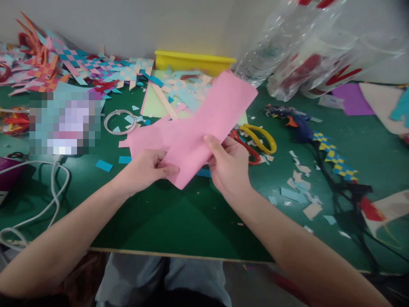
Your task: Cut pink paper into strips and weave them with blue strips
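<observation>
Between my two hands is a sheet of pink paper [200,132], held tilted above the table. My left hand [147,170] pinches its lower left corner, thumb on top. On the right edge, my right hand [230,164] grips the sheet with the thumb across its face and the fingers behind. Part of the pink paper spreads left, and I cannot tell whether that is a fold or a second sheet. Scissors [258,140] with yellow and red handles lie just beyond my right hand, partly hidden. A roll of tape [119,122] sits left of the paper.
Woven paper strips [105,68] pile up at the back left, beside a yellow tray [194,62]. Plastic-wrapped cups [319,59] stand at the back right. Paper scraps [300,183] litter the green table [204,230]. A white cable [56,196] runs to a blurred-out device [70,119].
</observation>
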Demonstrator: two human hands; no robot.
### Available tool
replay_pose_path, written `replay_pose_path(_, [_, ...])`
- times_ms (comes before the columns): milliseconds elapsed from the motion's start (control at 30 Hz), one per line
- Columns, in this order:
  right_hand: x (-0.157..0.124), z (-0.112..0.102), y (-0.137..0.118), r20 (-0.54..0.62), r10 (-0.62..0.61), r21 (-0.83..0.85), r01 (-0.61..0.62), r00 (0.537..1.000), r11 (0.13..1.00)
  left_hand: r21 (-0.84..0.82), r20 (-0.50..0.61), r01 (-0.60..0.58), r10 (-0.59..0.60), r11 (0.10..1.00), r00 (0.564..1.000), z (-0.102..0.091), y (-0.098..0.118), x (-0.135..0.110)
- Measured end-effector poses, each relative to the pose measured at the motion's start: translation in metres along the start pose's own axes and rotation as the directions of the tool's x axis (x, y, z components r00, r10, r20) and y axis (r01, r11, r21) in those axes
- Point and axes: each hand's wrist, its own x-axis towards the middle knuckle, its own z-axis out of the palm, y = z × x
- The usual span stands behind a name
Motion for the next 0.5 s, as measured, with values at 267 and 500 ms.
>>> replay_pose_path(267, [-0.007,-0.001,0.009,0.172,0.030,-0.143,-0.005,0.985,0.990,0.085,-0.108,-0.036,0.045,0.996,0.993,0.003,0.000,-0.002])
replay_pose_path(500, [-0.005,-0.001,0.009,0.138,-0.044,-0.126,0.062,0.989,0.990,-0.023,-0.103,-0.035,0.032,0.999,0.994,0.002,0.002,-0.003])
